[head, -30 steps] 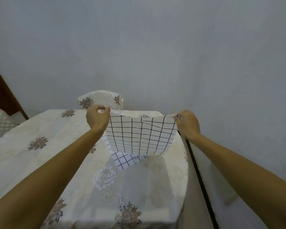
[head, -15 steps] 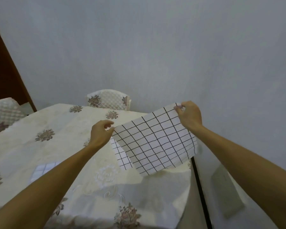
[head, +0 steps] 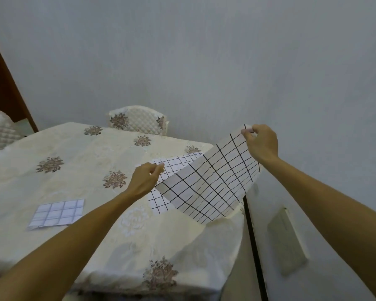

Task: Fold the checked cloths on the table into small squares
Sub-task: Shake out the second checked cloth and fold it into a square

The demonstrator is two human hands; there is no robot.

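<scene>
Grip, right hand (head: pixel 262 143): thumb and fingertips pinch the upper far corner of the held cloth (head: pixel 211 185); a narrow pinch on very little fabric. Grip, left hand (head: pixel 144 180): fingers curled at the lower near corner; the corner itself sits behind the hand, so the hold is your likely reading, not a seen fact. Held cloth: in the air between your two grips, stretched on a slant, right end high and left end low; the body hangs below and to the right of the line between your hands; whether the lowest corner brushes the table (head: pixel 74 153) cannot be told. Position: over the table's right edge, above a flat cloth (head: pixel 178 165) that lies open on the table beneath it. Folded square (head: pixel 58 211): on the table, well apart to the left. Hazards, as judged: either pinch may slip, since so little fabric is held; a dropped cloth this close to the edge could slide off the table; the hanging hem could catch and drag the flat cloth; the slant may bring corners together unevenly and give you a crooked fold.
</scene>
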